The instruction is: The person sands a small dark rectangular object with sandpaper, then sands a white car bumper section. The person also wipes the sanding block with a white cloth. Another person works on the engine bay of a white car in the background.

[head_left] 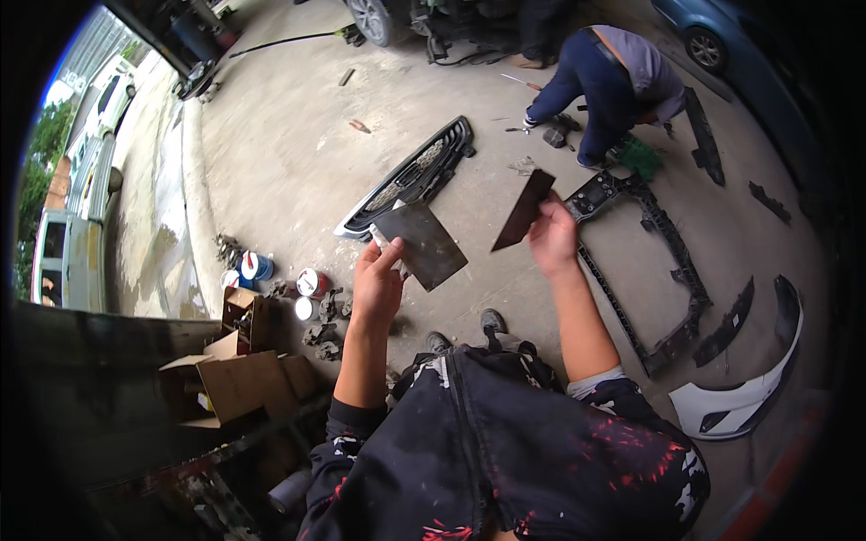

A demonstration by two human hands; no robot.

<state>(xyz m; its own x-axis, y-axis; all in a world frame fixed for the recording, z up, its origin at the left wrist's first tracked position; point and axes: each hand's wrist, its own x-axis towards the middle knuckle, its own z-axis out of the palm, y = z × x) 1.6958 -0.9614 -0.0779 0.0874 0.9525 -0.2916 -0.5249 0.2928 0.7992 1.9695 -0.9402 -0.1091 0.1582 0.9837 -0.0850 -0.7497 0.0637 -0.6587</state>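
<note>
My left hand (pixel 376 281) is closed round the edge of a flat grey square plate (pixel 428 245) with a scuffed, smeared face. A white lump or scrap (pixel 380 236) shows beside its fingers; I cannot make out what it is. In my right hand (pixel 553 239), a thin dark brown-black plate (pixel 524 213) is pinched at one edge and tilted, seen partly from the side. Both plates are held up in front of me, apart from each other, above the concrete floor.
Ahead lies a car grille (pixel 419 171). To the right are a black frame (pixel 681 261) and a white bumper piece (pixel 722 410). A person (pixel 613 77) bends over parts at upper right. Paint cans (pixel 312 283) and cardboard boxes (pixel 244 388) stand at left.
</note>
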